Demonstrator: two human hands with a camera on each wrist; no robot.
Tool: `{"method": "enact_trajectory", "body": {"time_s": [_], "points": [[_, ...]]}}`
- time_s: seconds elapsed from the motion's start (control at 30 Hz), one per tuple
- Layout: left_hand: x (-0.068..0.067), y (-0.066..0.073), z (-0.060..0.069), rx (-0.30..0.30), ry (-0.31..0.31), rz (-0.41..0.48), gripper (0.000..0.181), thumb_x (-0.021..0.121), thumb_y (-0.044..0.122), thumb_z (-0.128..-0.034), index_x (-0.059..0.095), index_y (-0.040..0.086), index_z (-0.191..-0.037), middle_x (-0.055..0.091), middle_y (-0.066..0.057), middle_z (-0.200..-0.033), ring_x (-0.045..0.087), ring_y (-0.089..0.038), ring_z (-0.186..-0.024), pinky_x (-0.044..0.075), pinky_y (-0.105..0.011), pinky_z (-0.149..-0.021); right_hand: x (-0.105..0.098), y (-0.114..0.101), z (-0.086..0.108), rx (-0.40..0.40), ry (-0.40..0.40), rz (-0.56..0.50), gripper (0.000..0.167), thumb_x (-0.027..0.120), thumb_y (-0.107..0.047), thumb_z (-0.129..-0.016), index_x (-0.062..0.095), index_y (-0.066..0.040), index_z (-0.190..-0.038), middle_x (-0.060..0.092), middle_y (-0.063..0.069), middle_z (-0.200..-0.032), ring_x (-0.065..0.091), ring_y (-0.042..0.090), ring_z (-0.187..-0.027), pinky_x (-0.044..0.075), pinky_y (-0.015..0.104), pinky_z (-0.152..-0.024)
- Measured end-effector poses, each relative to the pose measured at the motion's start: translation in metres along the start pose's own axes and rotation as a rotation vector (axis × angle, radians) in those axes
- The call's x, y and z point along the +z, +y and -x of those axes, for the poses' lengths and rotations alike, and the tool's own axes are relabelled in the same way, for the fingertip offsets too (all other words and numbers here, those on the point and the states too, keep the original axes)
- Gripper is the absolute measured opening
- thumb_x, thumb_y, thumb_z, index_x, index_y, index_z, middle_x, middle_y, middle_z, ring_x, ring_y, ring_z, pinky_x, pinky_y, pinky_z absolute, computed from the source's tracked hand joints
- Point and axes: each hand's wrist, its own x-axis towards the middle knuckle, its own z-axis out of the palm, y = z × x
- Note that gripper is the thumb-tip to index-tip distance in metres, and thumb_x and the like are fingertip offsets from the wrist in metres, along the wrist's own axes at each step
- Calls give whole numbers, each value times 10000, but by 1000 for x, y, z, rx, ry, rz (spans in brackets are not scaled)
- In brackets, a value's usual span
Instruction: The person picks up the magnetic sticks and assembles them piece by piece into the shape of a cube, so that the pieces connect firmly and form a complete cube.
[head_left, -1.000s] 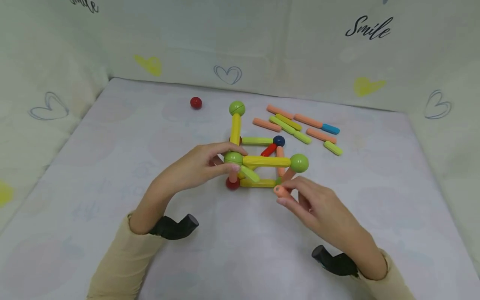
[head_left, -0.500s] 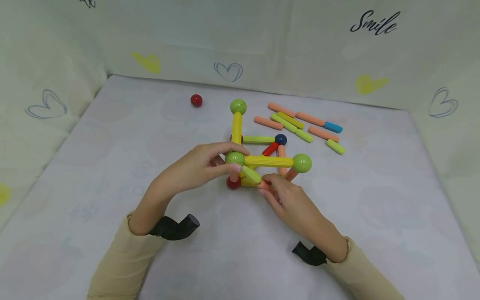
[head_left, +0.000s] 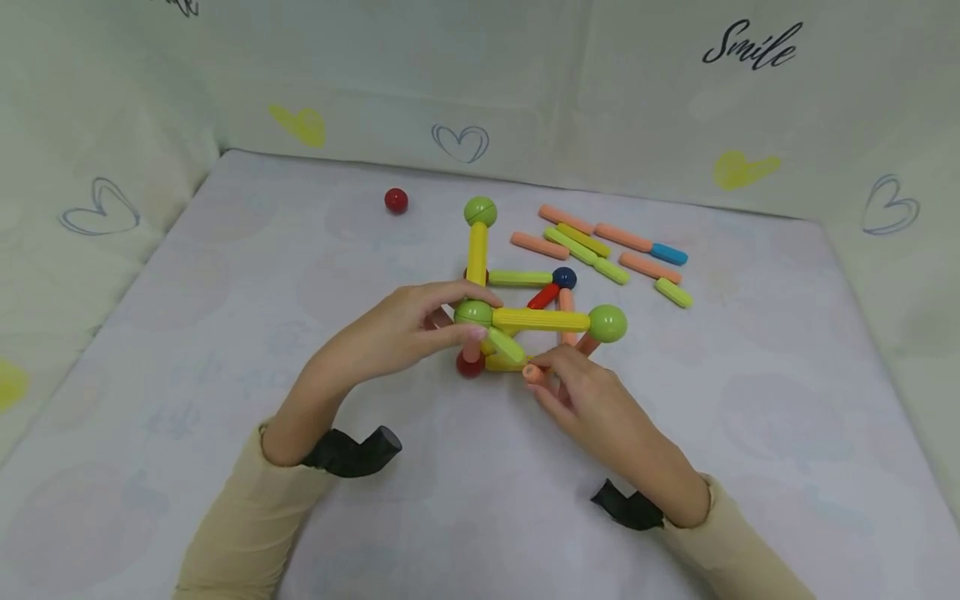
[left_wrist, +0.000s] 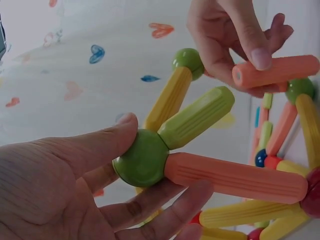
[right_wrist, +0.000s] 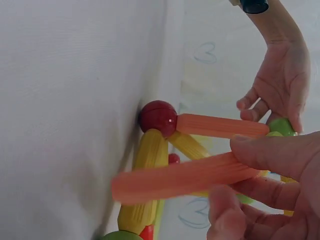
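The left hand (head_left: 393, 333) has a green ball (head_left: 474, 313) between thumb and fingers, its grip closed only as far as the ball's width, at the upper near-left corner of a framework (head_left: 542, 320) of balls and sticks standing on the bench (head_left: 187, 350). The right hand (head_left: 600, 392) pinches a loose orange stick (left_wrist: 285, 71) between thumb and fingers, a narrow grip toward one end; the left wrist view shows a small grey spot in the stick's end face. In the head view that end lies near the free tip of a light-green stub (left_wrist: 197, 117) that slants out from the held ball, and the left wrist view shows the two apart. Below the held ball, an orange post (left_wrist: 235, 177) runs down to a dark red ball (head_left: 470, 364). A yellow bar (head_left: 540, 320) runs right from the held ball to a second green ball (head_left: 608, 323), and a yellow beam (head_left: 477, 254) runs back to a third green ball (head_left: 480, 212). Farther back in the framework, a light-green rod (head_left: 521, 277) and a red stick (head_left: 543, 296) meet at a dark blue ball (head_left: 564, 278). Beyond it, a group of loose orange, yellow and light-green sticks (head_left: 573, 246) lies on the bench, with a blue stick (head_left: 669, 253) at its right. A loose red ball (head_left: 396, 200) sits at the back left. Beige sleeves (head_left: 247, 517) cover both forearms.
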Motion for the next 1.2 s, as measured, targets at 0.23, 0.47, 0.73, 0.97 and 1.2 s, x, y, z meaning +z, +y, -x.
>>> {"method": "enact_trajectory", "body": {"time_s": [0.23,0.47,0.73,0.97,1.2], "points": [[0,0,0,-5,-1,4,364,639,260,-882,562,215,-1235,601,8,-1000,540,-211,-747,455,-305,-662,-12,-6,6,60,-110,1,143,667,-112,-828,560,-80,-918,536,-42,-704,436,35,-566,382,166,-495],[1,1,-1,-6,-4,6,361,630,268,-889,559,218,-1240,606,14,-1002,543,-203,-751,457,-306,-667,-15,0,7,187,-308,77,236,684,-71,-797,581,-24,-1004,531,-21,-659,431,83,-526,373,203,-484],[0,1,0,-12,-5,-4,364,631,261,-889,555,221,-1243,592,3,-1001,535,-216,-744,443,-307,-647,7,6,2,186,-359,155,94,700,-188,-825,655,-106,-825,521,-40,-591,461,97,-542,377,220,-493],[1,2,0,-5,0,-21,359,631,268,-889,558,225,-1238,607,14,-961,545,-212,-744,449,-309,-651,-1,3,1,197,-276,9,120,661,-94,-800,546,-66,-819,474,-19,-608,430,75,-504,367,193,-471],[1,2,1,-12,2,-29,356,627,269,-892,558,221,-1238,615,20,-967,543,-179,-736,454,-307,-661,-2,1,1,131,-176,6,182,652,-74,-779,552,-46,-929,507,-15,-689,435,63,-546,386,181,-486]]}}
